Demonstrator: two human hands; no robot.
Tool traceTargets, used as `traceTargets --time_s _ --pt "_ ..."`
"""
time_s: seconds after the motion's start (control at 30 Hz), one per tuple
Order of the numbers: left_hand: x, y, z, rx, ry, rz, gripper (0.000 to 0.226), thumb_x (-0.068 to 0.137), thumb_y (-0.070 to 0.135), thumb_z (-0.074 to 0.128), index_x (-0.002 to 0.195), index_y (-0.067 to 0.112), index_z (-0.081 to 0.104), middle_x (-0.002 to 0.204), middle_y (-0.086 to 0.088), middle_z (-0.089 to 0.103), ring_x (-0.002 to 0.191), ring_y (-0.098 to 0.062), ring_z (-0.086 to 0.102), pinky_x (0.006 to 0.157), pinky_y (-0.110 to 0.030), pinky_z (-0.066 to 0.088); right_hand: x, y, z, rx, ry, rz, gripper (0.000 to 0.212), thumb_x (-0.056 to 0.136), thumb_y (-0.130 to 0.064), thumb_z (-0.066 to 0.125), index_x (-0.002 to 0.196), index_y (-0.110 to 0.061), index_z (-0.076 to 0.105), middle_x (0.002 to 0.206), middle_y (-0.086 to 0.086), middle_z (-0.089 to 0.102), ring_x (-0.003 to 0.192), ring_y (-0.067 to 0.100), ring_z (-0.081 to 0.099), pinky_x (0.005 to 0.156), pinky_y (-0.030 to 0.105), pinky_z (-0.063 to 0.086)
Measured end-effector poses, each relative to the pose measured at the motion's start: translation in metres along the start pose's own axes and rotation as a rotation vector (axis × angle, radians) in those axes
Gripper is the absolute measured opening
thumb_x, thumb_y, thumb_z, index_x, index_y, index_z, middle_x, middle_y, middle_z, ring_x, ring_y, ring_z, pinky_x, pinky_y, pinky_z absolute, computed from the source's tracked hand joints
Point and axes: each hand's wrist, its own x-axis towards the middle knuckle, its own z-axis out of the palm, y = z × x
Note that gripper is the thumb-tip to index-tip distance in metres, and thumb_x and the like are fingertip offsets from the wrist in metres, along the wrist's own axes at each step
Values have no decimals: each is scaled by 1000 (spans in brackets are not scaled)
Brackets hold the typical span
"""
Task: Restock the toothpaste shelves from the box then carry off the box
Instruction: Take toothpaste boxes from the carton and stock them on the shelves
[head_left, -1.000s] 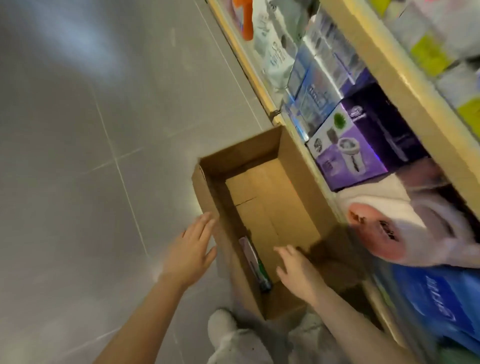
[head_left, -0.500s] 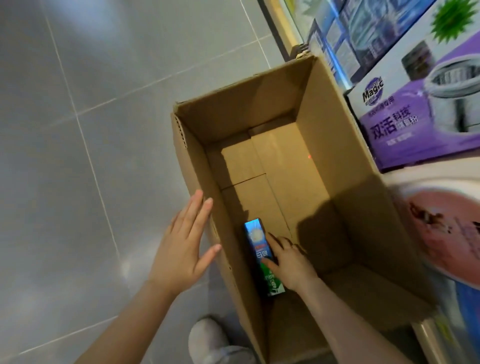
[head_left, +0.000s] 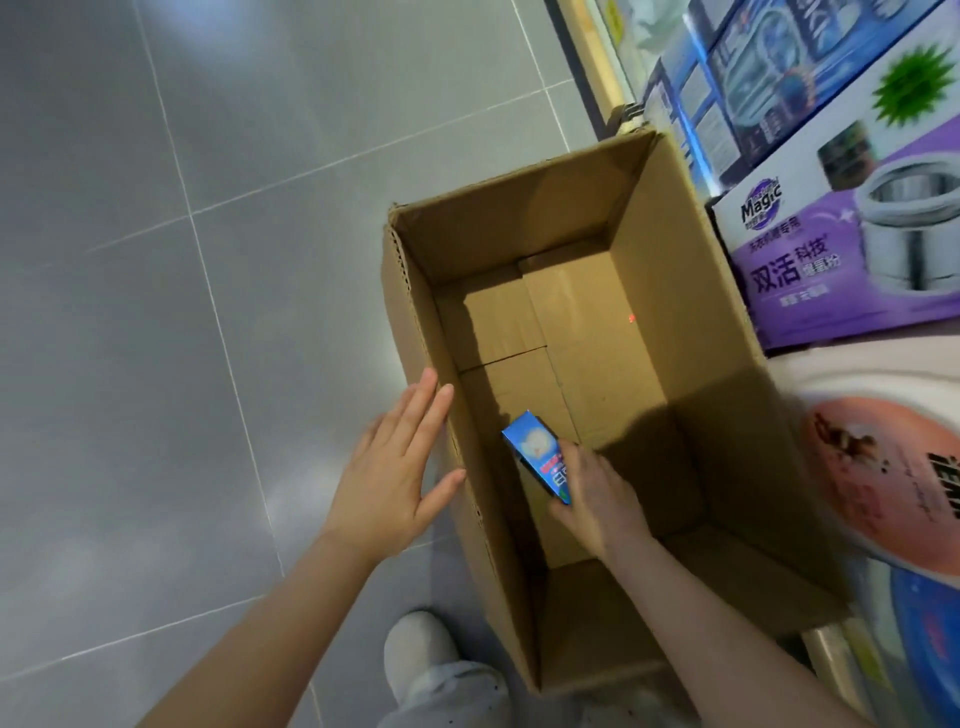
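Note:
An open brown cardboard box stands on the grey tiled floor beside the shelving. Inside it, my right hand grips a blue toothpaste carton, tilted with its far end raised off the box bottom. My left hand lies flat with straight fingers against the outside of the box's left wall. Apart from that carton, the box bottom shows only bare cardboard flaps.
The low shelf on the right holds a purple "Magic" product box, blue boxes behind it and a white and pink pack. My white shoe stands by the box's near corner. Grey floor tiles spread to the left.
My head has dropped closer over the box. My right hand reached in, closed on the toothpaste carton and has lifted its far end. My left hand moved up to the box's left wall.

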Motion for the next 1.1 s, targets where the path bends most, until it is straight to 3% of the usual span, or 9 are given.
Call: traceTargets --time_s 0.13,0.33,0.5,0.53,0.6,0.67,0.83,1.0,1.1 --pt "-17 32 -60 48 -101 -84 71 89 64 12 149 30 -5 156 11 -7 143 -11 -1 112 -33 10 -54 -29 -86 -4 81 -40 71 87 -31 61 145 -17 23 129 0 43 113 14 47 75 19 41" --pt "-84 111 -209 -65 -58 -56 66 91 49 32 147 15 25 150 -5 33 133 -27 41 101 -44 41 -173 -138 -238 87 175 -157 68 80 -26 64 139 -17 31 125 4 45 114 23 48 89 33 39" --pt "-153 142 -320 -150 52 -128 64 87 46 38 142 13 29 141 -11 46 126 -23 38 92 -46 50 -263 -231 -316 438 258 -165 57 76 -12 69 127 -16 44 117 3 54 109 20 53 87 29 41" --pt "-166 148 -338 -140 86 -146 69 86 51 35 142 10 32 141 -11 46 126 -23 38 94 -43 49 -275 -246 -324 481 251 -188 55 77 -11 69 126 -16 44 117 2 54 109 18 54 88 28 43" --pt "-188 163 -366 -174 132 -220 82 82 63 29 147 13 24 151 -4 32 136 -21 31 110 -33 32 -297 -275 -338 547 206 -228 54 80 -10 68 126 -18 41 120 -2 52 111 12 52 91 29 44" --pt "-205 178 -387 -252 145 -312 80 86 62 41 149 20 17 154 3 23 140 -15 24 112 -27 22 -315 -305 -350 603 157 -300 53 81 -9 66 126 -19 39 121 -4 49 111 9 50 93 29 44" --pt "-237 206 -449 -476 389 -494 70 84 45 63 143 24 30 134 10 50 120 -9 50 95 -28 44 -361 -384 -379 599 123 -524 52 83 -7 65 124 -15 36 108 -9 45 100 4 48 89 23 41" --pt "-296 206 -507 -629 700 -713 45 79 14 72 122 10 57 101 -2 69 85 -10 61 72 -14 43 -403 -451 -388 562 73 -732 52 75 1 72 109 -13 36 98 -8 49 88 6 54 84 25 47" --pt "-352 197 -537 -622 773 -799 53 69 27 67 119 11 62 97 -6 70 84 -16 64 80 -27 49 -431 -486 -391 495 -10 -875 51 74 4 73 113 -6 42 99 -7 52 86 4 55 89 24 47"
